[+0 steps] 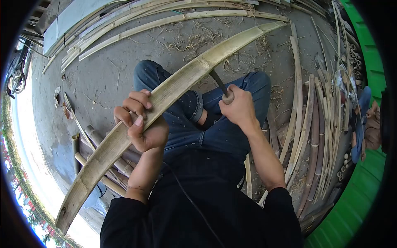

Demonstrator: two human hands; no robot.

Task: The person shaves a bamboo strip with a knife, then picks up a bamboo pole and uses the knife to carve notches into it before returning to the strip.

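A long split bamboo piece (182, 82) lies diagonally above my crossed legs, its hollow inner side facing up. My left hand (142, 122) is closed around it left of its middle, fingers over the far edge and thumb on the inner side. In my right hand (240, 105) is the handle of a knife (219, 82), gripped in a fist. The dark blade points up and left, and its far end reaches the bamboo's near edge, partly hidden beneath it.
Long bamboo strips (186, 16) lie along the far side, with more strips (310, 124) and poles at the right. Curled shavings (198, 41) litter the floor. Another person (366, 124) sits at the far right by a green corrugated panel (374, 177). Bamboo poles (120, 165) lie at lower left.
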